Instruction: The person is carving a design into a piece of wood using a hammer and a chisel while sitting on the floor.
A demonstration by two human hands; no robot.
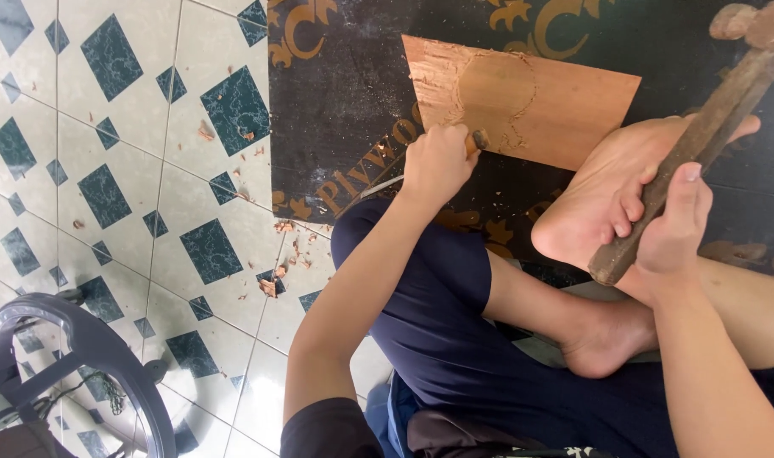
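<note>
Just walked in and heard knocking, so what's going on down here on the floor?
A person sits on the floor carving a wooden panel that lies on a dark printed sheet. The left hand holds a chisel against the panel's carved outline, the right hand grips a raised wooden mallet, and a bare foot rests on the panel's corner. Wood chips litter the tiles.

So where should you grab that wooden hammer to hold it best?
Hold the wooden mallet by the lower end of its long handle, coming from the right, as the right hand does. The heavy head sits at the far top end, so the straight shaft below gives fingers room to wrap.
</note>
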